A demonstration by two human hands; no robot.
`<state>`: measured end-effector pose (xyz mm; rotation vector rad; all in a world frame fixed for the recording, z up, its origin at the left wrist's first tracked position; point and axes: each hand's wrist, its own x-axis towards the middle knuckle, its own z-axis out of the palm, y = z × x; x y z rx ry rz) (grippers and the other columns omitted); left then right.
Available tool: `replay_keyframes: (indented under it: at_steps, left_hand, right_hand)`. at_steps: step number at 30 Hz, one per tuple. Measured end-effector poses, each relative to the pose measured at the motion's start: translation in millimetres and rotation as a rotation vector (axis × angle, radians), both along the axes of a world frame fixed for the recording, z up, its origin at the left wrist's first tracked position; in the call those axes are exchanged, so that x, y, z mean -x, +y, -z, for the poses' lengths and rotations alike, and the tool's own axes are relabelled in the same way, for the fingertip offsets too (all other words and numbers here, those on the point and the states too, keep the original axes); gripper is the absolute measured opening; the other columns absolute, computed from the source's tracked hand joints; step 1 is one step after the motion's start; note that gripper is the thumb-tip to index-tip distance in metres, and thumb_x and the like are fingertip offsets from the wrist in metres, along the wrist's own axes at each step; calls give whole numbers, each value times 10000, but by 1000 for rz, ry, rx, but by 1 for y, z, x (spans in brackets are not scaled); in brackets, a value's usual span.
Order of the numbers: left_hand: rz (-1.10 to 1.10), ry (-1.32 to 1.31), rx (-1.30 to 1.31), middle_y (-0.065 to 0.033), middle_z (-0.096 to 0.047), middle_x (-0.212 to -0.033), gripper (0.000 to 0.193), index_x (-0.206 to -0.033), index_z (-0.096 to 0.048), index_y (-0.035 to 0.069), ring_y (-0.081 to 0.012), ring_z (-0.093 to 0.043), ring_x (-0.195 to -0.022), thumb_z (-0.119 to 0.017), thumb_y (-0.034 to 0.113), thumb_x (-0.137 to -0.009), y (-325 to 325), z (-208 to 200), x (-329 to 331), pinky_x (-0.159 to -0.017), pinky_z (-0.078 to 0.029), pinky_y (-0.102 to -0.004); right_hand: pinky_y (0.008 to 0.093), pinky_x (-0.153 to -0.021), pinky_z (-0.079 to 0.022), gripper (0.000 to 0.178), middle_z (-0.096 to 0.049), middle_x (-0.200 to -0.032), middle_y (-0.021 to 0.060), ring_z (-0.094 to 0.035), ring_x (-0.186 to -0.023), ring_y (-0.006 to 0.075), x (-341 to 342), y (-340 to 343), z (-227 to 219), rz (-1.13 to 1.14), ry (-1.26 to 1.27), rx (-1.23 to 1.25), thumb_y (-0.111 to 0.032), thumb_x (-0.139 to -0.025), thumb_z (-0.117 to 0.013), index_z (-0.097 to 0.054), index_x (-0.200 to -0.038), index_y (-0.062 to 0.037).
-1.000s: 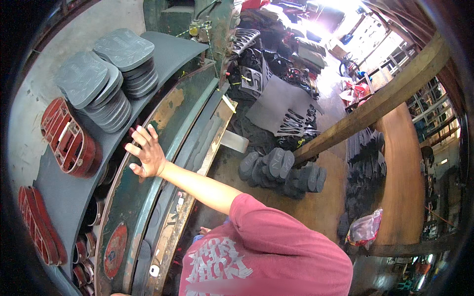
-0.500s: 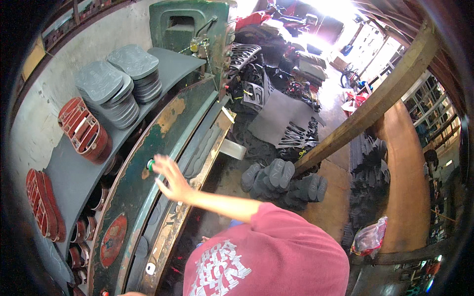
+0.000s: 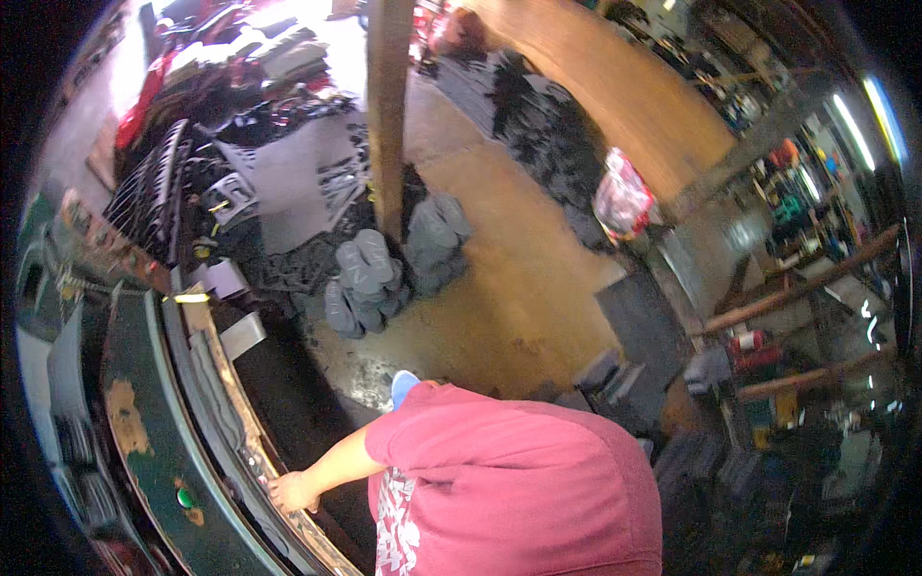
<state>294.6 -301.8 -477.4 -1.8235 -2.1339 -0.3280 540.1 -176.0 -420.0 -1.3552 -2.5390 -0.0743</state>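
My right hand (image 3: pixel 294 492) reaches down to the left and rests on the worn, light-coloured edge (image 3: pixel 252 437) of a long green machine. Its fingers are stretched over that edge, beside a strip of dark grey sheet (image 3: pixel 213 398) lying in the machine's slot. Nothing shows in the fingers. A green push button (image 3: pixel 185 498) sits on the machine's chipped green front beam (image 3: pixel 144 422), left of the hand. My left hand is out of view. My maroon-shirted torso fills the lower middle.
Grey sole-shaped pieces (image 3: pixel 365 264) lie heaped at the foot of a wooden post (image 3: pixel 387 125). Behind them is a large grey sheet (image 3: pixel 298 182) with cut-outs around it. A plastic bag (image 3: pixel 622 197) lies right of a long dark pile (image 3: pixel 538 125). Dark slabs (image 3: pixel 643 322) lie at right.
My view has swung to the right. My right hand has left the area by the green button and come down onto the machine's edge. The hand at the bottom rim is gone from view.
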Motion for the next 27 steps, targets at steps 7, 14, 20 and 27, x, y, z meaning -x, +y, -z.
replay_keyframes:
  at_steps: [7,14,20,27]
  left_hand:
    - [-10,250,213,-234,-639,-1193,333,-1199,-634,-33,-409,-639,-1044,-479,195,-1012,9,-8,53,-898,-498,-562]
    - [39,231,-22,-133,-665,-830,224,-847,-691,60,-322,-657,-778,-585,239,-933,-42,-40,107,-685,-506,-504]
    - [-253,-92,-13,-188,-668,-1220,368,-1190,-706,68,-377,-596,-1218,-579,341,-978,6,-70,85,-1068,-392,-572]
    - [-357,-246,155,-207,-607,-1331,407,-1246,-675,80,-408,-532,-1299,-468,343,-1013,21,-96,67,-1119,-309,-625]
  right_hand:
    - [519,-1207,-294,660,-656,-1336,45,-537,-1326,258,27,18,11,126,-96,72,-597,-687,-825,-728,-1187,-177]
    - [446,-715,-564,142,-703,-816,102,-687,-811,298,30,8,31,162,337,202,-263,-802,-706,-711,-799,-121]
    - [526,-1148,-380,713,-617,-1344,178,-545,-1318,347,16,35,-22,16,52,191,-433,-766,-858,-619,-1298,-23]
    - [510,-1128,-379,740,-595,-1374,163,-529,-1329,325,14,50,-38,-11,-68,206,-497,-805,-815,-583,-1346,-49]
